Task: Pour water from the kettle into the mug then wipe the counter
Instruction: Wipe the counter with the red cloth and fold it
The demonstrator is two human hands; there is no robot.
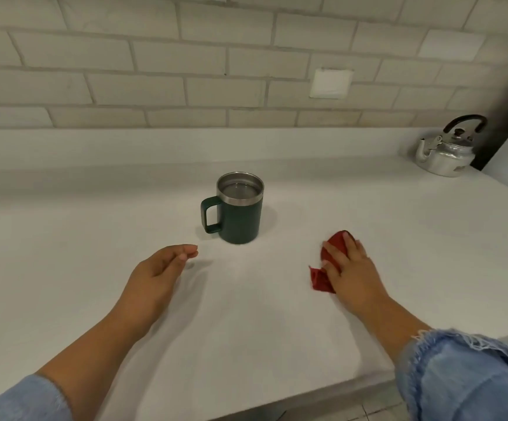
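A dark green mug (240,217) with a steel rim stands mid-counter, its handle pointing left, and water shows inside it. Far back at the right sits a silver kettle (445,153) with a black arched handle. My right hand (350,268) presses down flat on a crumpled red cloth (333,253) on the white counter (94,253), to the right of the mug. My left hand (158,268) hovers just above the counter, left and in front of the mug, fingers loosely curled and holding nothing.
A tiled wall with a white blank plate (331,84) runs behind the counter. A dark vertical edge (502,132) stands beside the kettle. The counter's front edge (307,399) crosses the lower right, with floor tiles below it.
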